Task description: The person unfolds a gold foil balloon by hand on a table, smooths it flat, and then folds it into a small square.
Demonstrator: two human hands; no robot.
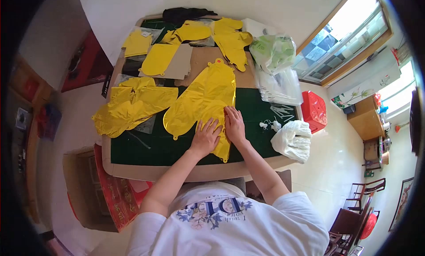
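Observation:
A flat yellow foil piece [203, 94] with rounded ends and small tabs lies over the green tabletop and some cardboard. My left hand [206, 137] rests on its lower part, palm down with fingers spread. Just to the right, my right hand [234, 124] lies along the foil's right edge, fingers stretched out and close together. Left of these hands is a crumpled yellow foil piece [133, 104]. Further back, a folded yellow foil [160, 60] lies on grey card.
More yellow foil [231, 41] and a black cloth [188, 14] lie at the back. Clear plastic bags [279, 85] and a white bag [293, 141] are on the right. A red stool [313, 111] stands beyond the table's right edge; an open cardboard box [84, 185] is lower left.

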